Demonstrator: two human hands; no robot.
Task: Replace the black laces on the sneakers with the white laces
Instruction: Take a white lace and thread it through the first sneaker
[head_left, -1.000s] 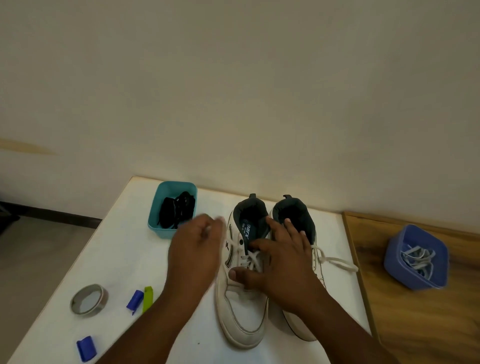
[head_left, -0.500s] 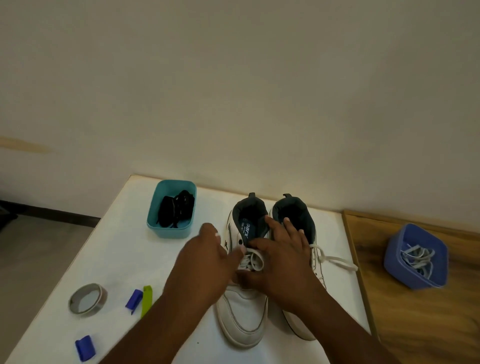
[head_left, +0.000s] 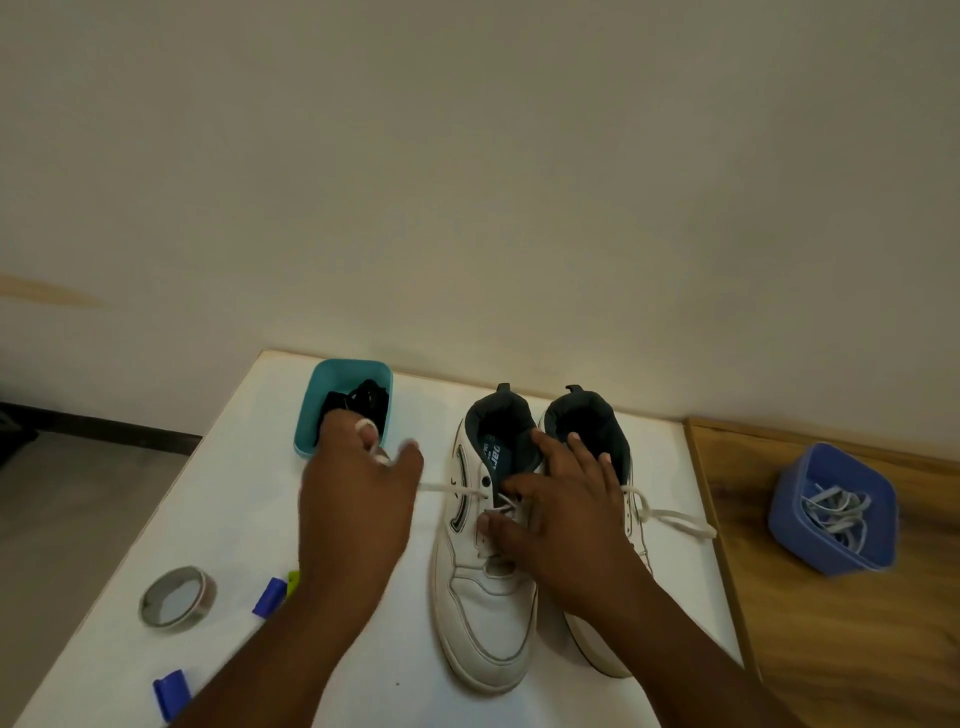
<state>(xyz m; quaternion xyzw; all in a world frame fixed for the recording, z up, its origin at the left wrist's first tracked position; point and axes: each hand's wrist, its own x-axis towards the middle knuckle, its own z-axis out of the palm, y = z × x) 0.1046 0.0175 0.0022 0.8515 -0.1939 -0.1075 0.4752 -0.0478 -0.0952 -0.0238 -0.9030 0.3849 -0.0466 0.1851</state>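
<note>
With my left hand (head_left: 358, 499) pinching the white lace (head_left: 441, 488) taut toward nine o'clock, my right hand's fingers (head_left: 524, 486) should press flat on the left sneaker (head_left: 488, 587), steadying it mid-worktop.

Dim, even indoor light with a yellowish cast — no glare on the white worktop (head_left: 244, 493). Soft, faint shadows lie under both hands. The left hand (head_left: 353, 499) is smeared by motion blur, its fingers (head_left: 410, 457) indistinct. Wide-angle bending bows the wall and worktop edges — corners darken slightly.
</note>
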